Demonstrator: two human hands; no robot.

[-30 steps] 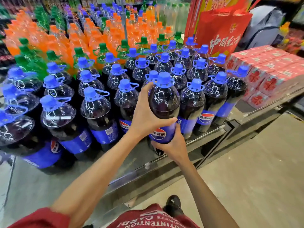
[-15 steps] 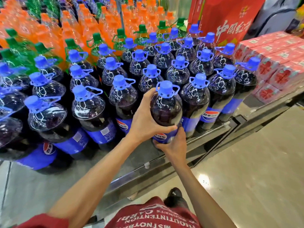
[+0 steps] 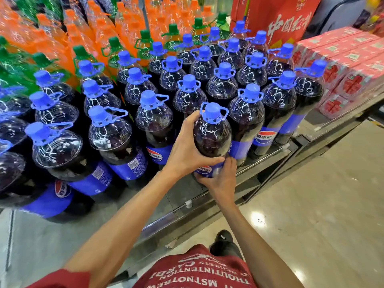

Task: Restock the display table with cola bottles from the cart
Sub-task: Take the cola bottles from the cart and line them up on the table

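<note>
A: Which step?

B: Placing. One bottle (image 3: 212, 138) stood upright at the counter's (image 3: 52, 242) front edge, in the front row. It sat between a left neighbour (image 3: 153, 125) set a little apart and a right neighbour (image 3: 245, 121) just beside it.

A: Hands?

B: Both on it. The left hand (image 3: 187, 150) was curled round the shoulder, thumb laid across the front. The right hand (image 3: 220, 179) gripped low, at the label (image 3: 204, 169).

A: Was it down?

B: Could not tell. The right hand hid the base.

A: Progress?

B: My reading: well along for this bottle, not for the task. Bare counter showed toward the front left corner, so more stock would likely fit there.

A: Next move?

B: A judgement only. Seat the base flat and in line with the row. Free the low hand first, since its fingers lay close to the right neighbour. Then let go at the shoulder. After that, back to the cart, which was out of view.

A: Risk?

B: It was close to the edge. A tilted base might tip it off.
</note>
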